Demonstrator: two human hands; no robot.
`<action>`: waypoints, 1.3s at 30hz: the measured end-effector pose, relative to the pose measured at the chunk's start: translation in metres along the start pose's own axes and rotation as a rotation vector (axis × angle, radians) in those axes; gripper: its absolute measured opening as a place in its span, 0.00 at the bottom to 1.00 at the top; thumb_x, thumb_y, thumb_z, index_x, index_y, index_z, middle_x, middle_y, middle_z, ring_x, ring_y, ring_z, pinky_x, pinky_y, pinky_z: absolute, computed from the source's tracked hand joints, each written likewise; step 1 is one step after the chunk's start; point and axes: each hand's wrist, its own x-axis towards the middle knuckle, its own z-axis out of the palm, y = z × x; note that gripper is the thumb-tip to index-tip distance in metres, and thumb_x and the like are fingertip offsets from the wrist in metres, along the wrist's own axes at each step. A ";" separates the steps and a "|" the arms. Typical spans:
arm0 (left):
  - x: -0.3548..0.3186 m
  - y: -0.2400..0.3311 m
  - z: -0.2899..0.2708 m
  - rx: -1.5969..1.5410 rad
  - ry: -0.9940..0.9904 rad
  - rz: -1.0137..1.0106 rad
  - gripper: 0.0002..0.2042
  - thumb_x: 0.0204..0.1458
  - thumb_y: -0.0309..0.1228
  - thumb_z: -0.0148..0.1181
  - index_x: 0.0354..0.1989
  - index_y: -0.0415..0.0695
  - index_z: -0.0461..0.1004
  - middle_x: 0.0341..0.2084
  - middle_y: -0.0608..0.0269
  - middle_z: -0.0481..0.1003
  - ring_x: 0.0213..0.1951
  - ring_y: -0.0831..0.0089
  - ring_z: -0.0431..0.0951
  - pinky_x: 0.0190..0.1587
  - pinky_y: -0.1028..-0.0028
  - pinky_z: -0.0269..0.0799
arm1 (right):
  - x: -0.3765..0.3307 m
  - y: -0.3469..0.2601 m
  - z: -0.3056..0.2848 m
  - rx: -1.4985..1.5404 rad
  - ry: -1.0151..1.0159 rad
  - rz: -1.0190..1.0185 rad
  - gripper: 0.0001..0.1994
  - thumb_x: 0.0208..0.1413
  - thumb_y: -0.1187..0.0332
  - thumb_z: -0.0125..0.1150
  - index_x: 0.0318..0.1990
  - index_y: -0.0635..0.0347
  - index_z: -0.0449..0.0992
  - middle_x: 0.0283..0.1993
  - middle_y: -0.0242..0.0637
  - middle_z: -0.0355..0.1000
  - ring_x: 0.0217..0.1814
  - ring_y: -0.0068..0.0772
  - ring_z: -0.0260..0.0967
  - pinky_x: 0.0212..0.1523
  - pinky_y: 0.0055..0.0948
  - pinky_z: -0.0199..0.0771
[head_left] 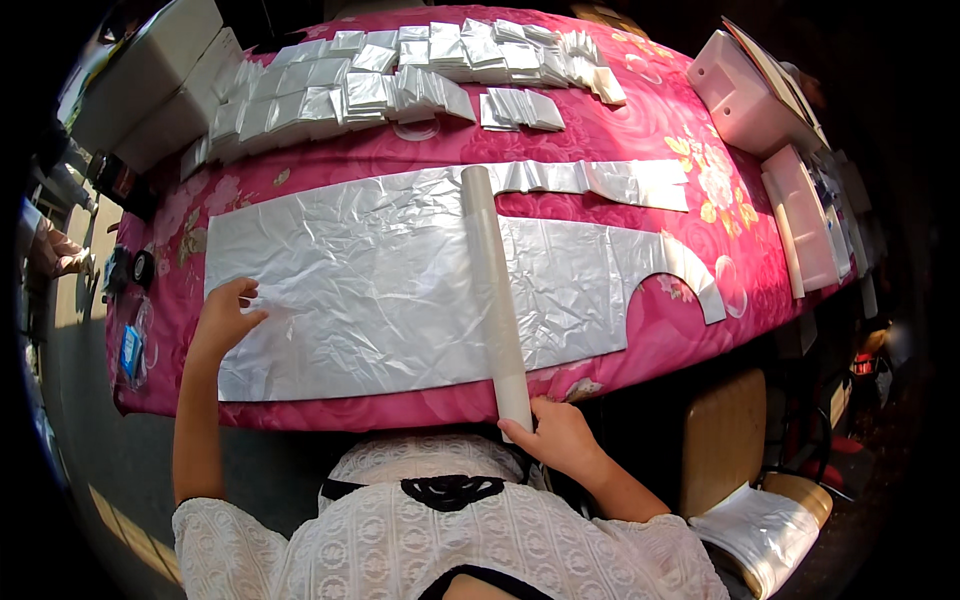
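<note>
A large, creased silvery plastic sheet, shaped like an apron (340, 290), lies flat across the table in front of me. Its right end narrows into a curved strap, and a long strip runs off behind it. Across the sheet, from front to back, rests a long pale tube (490, 290). My right hand (560, 437) is closed around the tube's near end, at the table's front edge. Over the sheet's left edge is my left hand (232, 315), its fingers bent and the thumb apart, with nothing visible in it.
Many folded silvery packets (365, 90) stand in rows at the back of the pink flowered tablecloth (590, 150). White foam boxes (745, 95) sit at the right, pale boxes (150, 80) at the far left. A blue packet (131, 350) lies by the left edge. A wooden chair (725, 430) stands right.
</note>
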 end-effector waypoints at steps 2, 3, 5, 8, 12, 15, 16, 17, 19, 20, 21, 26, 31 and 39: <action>0.006 0.040 0.018 0.315 0.401 0.312 0.16 0.43 0.22 0.59 0.44 0.36 0.70 0.39 0.51 0.73 0.43 0.56 0.72 0.45 0.66 0.68 | -0.001 0.002 0.002 0.031 0.044 -0.004 0.23 0.44 0.48 0.59 0.25 0.65 0.74 0.24 0.49 0.71 0.27 0.50 0.70 0.30 0.40 0.70; 0.004 0.076 0.030 0.113 0.373 0.405 0.15 0.46 0.22 0.56 0.45 0.37 0.69 0.42 0.50 0.71 0.46 0.54 0.70 0.48 0.65 0.65 | 0.000 0.002 0.001 0.044 0.022 0.016 0.23 0.44 0.48 0.59 0.25 0.65 0.74 0.24 0.48 0.71 0.27 0.50 0.71 0.30 0.40 0.70; -0.004 0.129 0.074 -0.148 0.204 0.569 0.18 0.47 0.25 0.56 0.49 0.38 0.67 0.46 0.51 0.70 0.49 0.54 0.68 0.51 0.65 0.65 | 0.002 0.000 -0.002 0.066 -0.011 0.021 0.22 0.44 0.49 0.59 0.25 0.65 0.75 0.25 0.48 0.72 0.28 0.49 0.71 0.30 0.39 0.70; 0.002 0.170 0.149 -0.182 0.104 0.679 0.24 0.49 0.25 0.51 0.57 0.34 0.57 0.58 0.46 0.57 0.60 0.52 0.57 0.61 0.64 0.53 | -0.002 0.002 -0.007 0.087 -0.047 0.019 0.21 0.44 0.50 0.59 0.27 0.64 0.76 0.24 0.47 0.72 0.28 0.49 0.71 0.30 0.38 0.70; 0.007 0.185 0.192 -0.038 0.105 0.664 0.29 0.50 0.29 0.44 0.60 0.28 0.48 0.61 0.39 0.48 0.64 0.50 0.46 0.65 0.61 0.40 | -0.009 0.003 -0.013 0.133 -0.154 0.071 0.22 0.46 0.48 0.58 0.28 0.63 0.77 0.23 0.46 0.72 0.27 0.48 0.71 0.31 0.36 0.70; 0.006 0.183 0.197 0.147 0.087 0.616 0.31 0.50 0.33 0.40 0.60 0.26 0.47 0.62 0.39 0.46 0.66 0.52 0.43 0.66 0.60 0.35 | 0.004 0.010 -0.022 0.081 -0.255 0.014 0.25 0.49 0.45 0.56 0.31 0.63 0.77 0.22 0.45 0.72 0.26 0.44 0.71 0.30 0.33 0.70; 0.006 0.182 0.198 0.152 0.085 0.616 0.31 0.50 0.33 0.39 0.60 0.26 0.47 0.62 0.39 0.46 0.66 0.52 0.43 0.66 0.60 0.35 | 0.016 0.008 -0.028 0.104 -0.221 -0.008 0.24 0.49 0.46 0.56 0.30 0.64 0.77 0.21 0.43 0.72 0.24 0.41 0.72 0.29 0.32 0.70; 0.006 0.183 0.197 0.156 0.081 0.622 0.31 0.50 0.34 0.39 0.60 0.26 0.46 0.62 0.39 0.45 0.66 0.52 0.43 0.66 0.61 0.34 | 0.029 0.006 -0.036 0.129 -0.182 -0.026 0.24 0.50 0.46 0.56 0.30 0.64 0.77 0.21 0.42 0.72 0.23 0.38 0.72 0.28 0.30 0.70; 0.007 0.183 0.196 0.167 0.081 0.628 0.31 0.50 0.34 0.38 0.60 0.25 0.46 0.62 0.38 0.45 0.66 0.52 0.43 0.66 0.61 0.34 | 0.074 -0.002 -0.050 0.061 -0.142 -0.063 0.30 0.51 0.42 0.50 0.25 0.67 0.77 0.21 0.48 0.72 0.26 0.46 0.72 0.31 0.34 0.70; 0.006 0.183 0.195 0.166 0.083 0.630 0.31 0.50 0.34 0.38 0.60 0.25 0.46 0.62 0.38 0.46 0.65 0.52 0.43 0.66 0.61 0.34 | 0.100 -0.004 -0.054 0.073 -0.126 -0.066 0.32 0.51 0.41 0.49 0.23 0.69 0.76 0.19 0.48 0.71 0.25 0.45 0.71 0.31 0.34 0.70; 0.007 0.184 0.195 0.165 0.088 0.634 0.31 0.50 0.33 0.39 0.60 0.25 0.47 0.62 0.37 0.46 0.65 0.51 0.43 0.66 0.61 0.34 | 0.127 -0.007 -0.058 0.085 -0.106 -0.069 0.33 0.51 0.40 0.48 0.21 0.70 0.75 0.17 0.48 0.70 0.24 0.45 0.71 0.30 0.34 0.70; 0.007 0.186 0.191 0.175 0.069 0.634 0.31 0.49 0.33 0.39 0.59 0.23 0.47 0.61 0.35 0.46 0.65 0.50 0.43 0.66 0.60 0.36 | 0.231 -0.020 -0.071 0.534 -0.041 0.058 0.25 0.54 0.46 0.50 0.25 0.64 0.72 0.23 0.35 0.71 0.23 0.31 0.69 0.27 0.27 0.69; 0.007 0.187 0.189 0.182 0.076 0.647 0.30 0.49 0.32 0.39 0.58 0.22 0.49 0.60 0.34 0.48 0.65 0.49 0.45 0.65 0.59 0.38 | 0.279 -0.015 -0.064 1.697 0.179 0.038 0.16 0.55 0.59 0.54 0.42 0.63 0.68 0.39 0.39 0.69 0.41 0.36 0.68 0.42 0.31 0.70; 0.007 0.186 0.194 0.144 0.074 0.632 0.30 0.49 0.33 0.39 0.59 0.23 0.48 0.61 0.37 0.47 0.65 0.51 0.43 0.66 0.60 0.36 | 0.278 0.149 -0.214 2.236 0.327 -0.551 0.12 0.58 0.69 0.45 0.44 0.64 0.70 0.44 0.37 0.72 0.47 0.38 0.70 0.48 0.40 0.71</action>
